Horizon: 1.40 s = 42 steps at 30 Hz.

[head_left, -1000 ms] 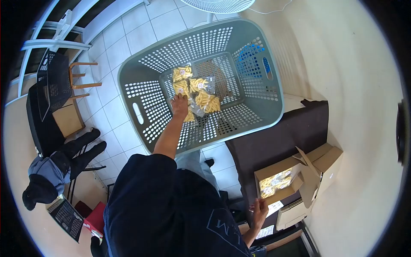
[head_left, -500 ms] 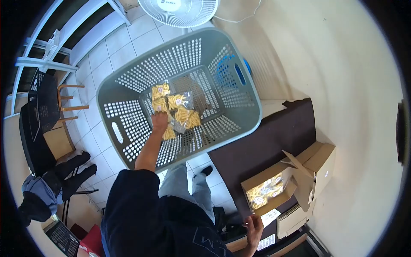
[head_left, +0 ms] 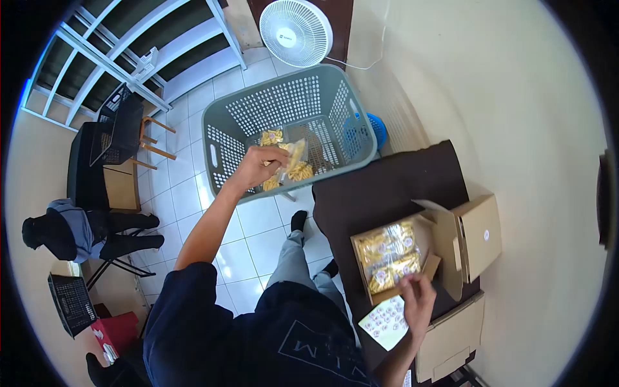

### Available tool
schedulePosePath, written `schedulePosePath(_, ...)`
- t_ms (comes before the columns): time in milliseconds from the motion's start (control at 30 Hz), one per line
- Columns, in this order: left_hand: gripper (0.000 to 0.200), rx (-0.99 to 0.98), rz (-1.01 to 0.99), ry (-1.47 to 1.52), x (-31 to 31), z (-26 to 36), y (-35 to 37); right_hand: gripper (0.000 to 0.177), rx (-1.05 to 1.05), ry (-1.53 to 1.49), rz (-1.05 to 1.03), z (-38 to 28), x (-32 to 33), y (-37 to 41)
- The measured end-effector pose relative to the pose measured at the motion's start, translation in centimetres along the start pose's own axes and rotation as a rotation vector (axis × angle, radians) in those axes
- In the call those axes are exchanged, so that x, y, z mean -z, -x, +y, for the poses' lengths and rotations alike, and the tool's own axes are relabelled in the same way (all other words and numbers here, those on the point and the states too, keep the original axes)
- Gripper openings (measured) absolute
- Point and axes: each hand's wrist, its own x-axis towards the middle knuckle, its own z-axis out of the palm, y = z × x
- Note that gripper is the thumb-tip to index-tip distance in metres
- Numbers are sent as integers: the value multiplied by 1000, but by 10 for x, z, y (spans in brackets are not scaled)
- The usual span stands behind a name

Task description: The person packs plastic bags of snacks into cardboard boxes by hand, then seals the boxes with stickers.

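My left hand is closed in a pinch on a clear bag of yellow snack sticks, raised over the near side of a large grey-green plastic basket. More bags of the same snack lie inside the basket. On the right, my right hand has bent fingers at the near edge of an open cardboard box. Its fingertips are slightly blurred, and whether they grip the box cannot be told. Several snack bags lie flat in that box.
The box stands on a dark cloth-covered table, with a sheet of round stickers and another cardboard box nearby. A white fan is behind the basket. At left are a dark mannequin and a black crate.
My left hand has lifted a snack bag up from inside the basket. My right hand has moved forward along the box edge. The view has shifted, so the basket appears smaller and farther away.
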Motion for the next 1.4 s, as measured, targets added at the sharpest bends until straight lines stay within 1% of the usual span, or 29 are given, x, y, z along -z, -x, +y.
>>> schedulePosePath(33, 15, -16, -33, 107, 2, 32, 1, 13, 5, -14, -12, -10, 8, -5)
schedulePosePath(67, 16, -32, -68, 212, 4, 62, 1, 20, 107, -66, 3, -19, 9, -11)
schedulePosePath(100, 16, -39, -72, 213, 3, 89, 2, 27, 205, -112, 18, -29, 9, -17)
schedulePosePath(167, 13, -128, -373, 592, -4, 140, -1, 44, 498, -5, 29, -59, 2, -26)
schedulePosePath(200, 15, -228, -450, 617, -11, 169, -3, 50, 592, 26, 26, -79, -3, -26)
schedulePosePath(233, 15, -235, -456, 614, -20, 192, -3, 55, 683, 51, 21, -92, -7, -24)
schedulePosePath(300, 15, -306, -499, 682, -40, 226, 0, 48, 503, -83, -322, -82, -8, -23)
schedulePosePath(333, 10, -367, -498, 649, -47, 235, 1, 27, 422, -161, -495, -72, -6, -24)
schedulePosePath(367, 10, -374, -511, 652, -54, 239, 4, 27, 420, -164, -481, -62, -5, -21)
schedulePosePath(400, 5, -150, -435, 792, -65, 241, 9, 18, 326, -323, -423, -50, -5, -16)
schedulePosePath(433, 8, 81, -355, 924, -77, 242, 15, 9, 230, -482, -363, -42, -4, -12)
schedulePosePath(467, 18, 248, -240, 1131, -89, 242, 22, 4, 172, -597, -276, -36, -2, -7)
schedulePosePath(500, 23, 232, -130, 1286, -102, 244, 29, 4, 168, -602, -257, -28, 2, -2)
schedulePosePath(567, 21, 270, -64, 1125, -131, 246, 55, 3, 175, -695, -69, -15, 8, 4)
schedulePosePath(600, 19, 321, -94, 929, -139, 255, 64, 4, 195, -678, -29, -9, 10, 9)
schedulePosePath(667, 12, 350, -66, 954, -165, 266, 79, 4, 157, -666, 11, 4, 12, 22)
schedulePosePath(767, 14, 382, -100, 919, -174, 271, 89, 4, 106, -666, 62, 34, 8, 40)
schedulePosePath(833, 17, 406, -133, 888, -175, 268, 96, 5, 102, -586, -31, 48, 7, 53)
schedulePosePath(900, 19, 390, -279, 894, -181, 252, 110, 8, 98, -577, -27, 55, 5, 65)
schedulePosePath(967, 22, 405, -287, 865, -182, 245, 123, 10, 82, -416, -233, 62, 7, 73)
schedulePosePath(1000, 23, 369, -390, 738, -178, 239, 130, 10, 154, -415, -256, 54, 6, 78)
schedulePosePath(1033, 23, 329, -488, 610, -174, 238, 135, 10, 147, -419, -244, 56, 2, 80)
schedulePosePath(1100, 23, 311, -579, 549, -170, 245, 142, 13, -64, -715, -371, 64, -8, 83)
schedulePosePath(1133, 22, 223, -569, 476, -171, 248, 145, 14, -114, -596, -343, 64, -11, 83)
schedulePosePath(1167, 21, 134, -554, 401, -173, 250, 148, 14, -120, -596, -339, 67, -15, 83)
schedulePosePath(1233, 19, 144, -492, 415, -178, 253, 148, 14, -44, -485, -288, 74, -23, 80)
schedulePosePath(1267, 17, 182, -464, 422, -179, 254, 148, 13, -2, -454, -241, 75, -25, 79)
schedulePosePath(1333, 16, 225, -438, 431, -181, 251, 149, 14, -35, -437, -272, 75, -24, 79)
schedulePosePath(1400, 19, 369, -294, 396, -187, 241, 149, 14, -67, -418, -302, 69, -21, 80)
